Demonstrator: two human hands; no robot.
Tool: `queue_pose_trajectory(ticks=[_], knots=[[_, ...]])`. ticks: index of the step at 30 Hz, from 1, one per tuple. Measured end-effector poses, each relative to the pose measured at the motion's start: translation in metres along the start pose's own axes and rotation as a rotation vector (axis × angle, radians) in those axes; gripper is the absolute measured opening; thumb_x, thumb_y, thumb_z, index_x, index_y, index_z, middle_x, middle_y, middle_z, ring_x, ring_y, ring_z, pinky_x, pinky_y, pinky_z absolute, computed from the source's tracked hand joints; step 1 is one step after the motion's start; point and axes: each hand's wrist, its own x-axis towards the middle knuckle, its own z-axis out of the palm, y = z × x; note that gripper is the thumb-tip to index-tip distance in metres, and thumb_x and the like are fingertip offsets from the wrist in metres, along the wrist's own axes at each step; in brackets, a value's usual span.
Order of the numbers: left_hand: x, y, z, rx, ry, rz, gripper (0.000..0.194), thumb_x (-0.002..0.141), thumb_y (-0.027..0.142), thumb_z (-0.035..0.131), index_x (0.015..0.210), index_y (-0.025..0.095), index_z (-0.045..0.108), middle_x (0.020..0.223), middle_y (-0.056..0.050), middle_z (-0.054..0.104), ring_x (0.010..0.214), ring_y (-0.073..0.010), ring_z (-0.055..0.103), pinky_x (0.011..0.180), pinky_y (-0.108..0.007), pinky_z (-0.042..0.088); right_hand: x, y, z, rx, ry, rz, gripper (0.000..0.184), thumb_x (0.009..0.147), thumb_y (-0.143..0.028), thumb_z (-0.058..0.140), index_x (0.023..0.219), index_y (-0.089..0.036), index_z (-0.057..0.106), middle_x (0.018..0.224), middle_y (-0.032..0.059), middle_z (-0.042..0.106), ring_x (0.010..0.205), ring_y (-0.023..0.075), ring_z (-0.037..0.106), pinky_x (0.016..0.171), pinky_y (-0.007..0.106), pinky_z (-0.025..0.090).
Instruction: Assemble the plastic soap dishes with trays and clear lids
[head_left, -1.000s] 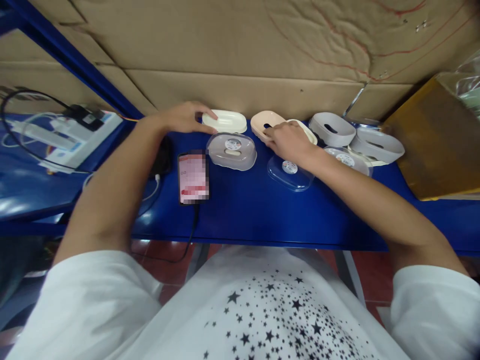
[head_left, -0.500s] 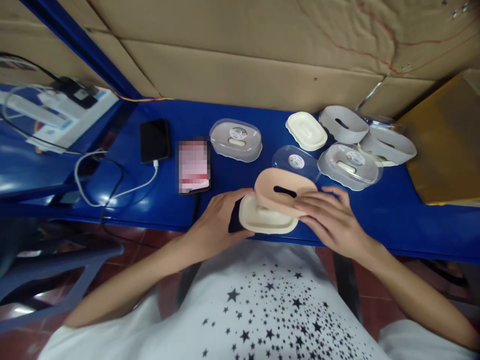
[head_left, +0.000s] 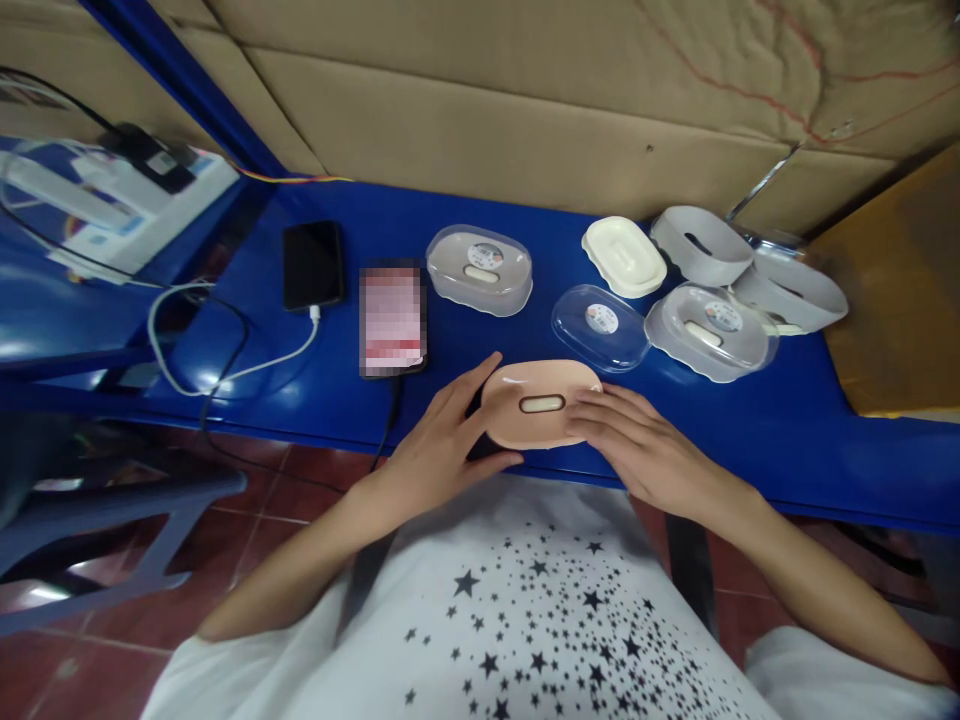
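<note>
A peach soap dish lies flat and closed between my hands, near the front edge of the blue table. A pale cream insert shows through its oval slot, and its underside is hidden. My left hand grips its left end, with a dark object partly hidden under the fingers. My right hand presses the fingers over its right end. Behind the hands lie a transparent lid with a round sticker and a cream soap tray.
Two lidded transparent soap boxes and two grey dish bases stand along the table's back. At left lie a black phone, a pixelated phone, a white cable and a power strip. Cardboard lines the wall.
The peach dish has tilted down from its raised angle and now lies flat over the cream piece, which no longer shows at the front. Both hands have closed around the joined dish.
</note>
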Motion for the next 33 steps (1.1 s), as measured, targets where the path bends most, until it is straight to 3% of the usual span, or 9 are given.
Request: queue_pose_trajectory(ticks=[3,6,10,13,15,18,22,25,33], knots=[[0.000,0.001,0.001,0.024,0.006,0.034,0.081,0.106,0.047,0.071,0.174,0.036,0.027,0.183,-0.020,0.024,0.164,-0.0444,0.038,0.126,-0.069,0.047,0.000,0.004,-0.005,-0.054,-0.025,-0.032,0.053,0.105,-0.004,0.052,0.151,-0.028,0.062,0.156,0.0068,0.068,0.156,0.0254,0.055,0.130,0.058,0.047],[-0.001,0.004,0.000,0.031,0.017,0.049,0.081,0.108,0.045,0.070,0.174,0.035,0.025,0.181,-0.020,0.028,0.162,-0.0429,0.041,0.125,-0.067,0.048,0.004,0.018,-0.017,-0.142,0.048,0.018,0.042,0.110,-0.025,0.059,0.153,-0.025,0.061,0.164,0.0136,0.061,0.160,0.0315,0.050,0.129,0.062,0.046],[-0.001,0.007,-0.002,0.000,0.013,-0.003,0.082,0.106,0.045,0.072,0.173,0.039,0.026,0.181,-0.017,0.028,0.163,-0.0432,0.040,0.127,-0.067,0.048,0.019,0.048,-0.024,-0.358,0.079,0.279,0.063,0.109,-0.042,0.061,0.167,-0.021,0.046,0.175,0.0235,0.043,0.164,0.0448,0.039,0.129,0.078,0.032],[-0.001,0.007,-0.002,-0.090,0.035,-0.074,0.081,0.105,0.044,0.073,0.172,0.042,0.027,0.176,-0.013,0.038,0.161,-0.0387,0.045,0.130,-0.063,0.046,0.027,0.061,-0.024,-0.418,0.071,0.367,0.066,0.108,-0.051,0.062,0.165,-0.019,0.048,0.168,0.0282,0.051,0.151,0.0473,0.056,0.129,0.083,0.021],[0.000,0.005,0.000,-0.160,0.074,-0.121,0.086,0.102,0.044,0.077,0.172,0.042,0.026,0.173,-0.012,0.044,0.160,-0.0367,0.047,0.131,-0.061,0.044,0.026,0.061,-0.026,-0.347,0.100,0.372,0.062,0.110,-0.051,0.059,0.163,-0.021,0.049,0.162,0.0253,0.059,0.145,0.0433,0.063,0.131,0.082,0.015],[0.001,0.000,0.002,-0.251,0.132,-0.194,0.100,0.096,0.047,0.084,0.174,0.040,0.021,0.172,-0.013,0.047,0.159,-0.0377,0.049,0.131,-0.062,0.044,0.018,0.048,-0.033,-0.146,0.082,0.291,0.059,0.111,-0.048,0.058,0.166,-0.031,0.044,0.163,0.0172,0.060,0.152,0.0396,0.058,0.133,0.082,0.012],[0.002,-0.005,0.002,-0.359,0.137,-0.197,0.115,0.093,0.052,0.087,0.177,0.041,0.009,0.171,-0.015,0.049,0.157,-0.0386,0.051,0.130,-0.065,0.043,0.013,0.025,-0.035,-0.081,-0.066,0.066,0.058,0.109,-0.042,0.064,0.164,-0.035,0.048,0.177,0.0139,0.044,0.160,0.0358,0.048,0.136,0.076,0.016],[0.002,-0.006,-0.001,-0.407,0.117,-0.167,0.115,0.094,0.053,0.086,0.177,0.045,0.008,0.170,-0.012,0.051,0.157,-0.0366,0.052,0.130,-0.063,0.045,0.019,0.015,-0.029,-0.092,-0.083,-0.045,0.053,0.109,-0.035,0.064,0.161,-0.032,0.053,0.178,0.0148,0.042,0.164,0.0323,0.043,0.136,0.071,0.024],[0.000,-0.006,-0.006,-0.351,0.051,-0.192,0.109,0.093,0.057,0.086,0.176,0.043,0.017,0.175,-0.009,0.046,0.160,-0.0371,0.049,0.133,-0.061,0.042,0.033,0.013,-0.019,-0.054,-0.044,-0.058,0.057,0.103,-0.030,0.070,0.158,-0.034,0.060,0.173,0.0124,0.050,0.158,0.0365,0.050,0.124,0.068,0.048]])
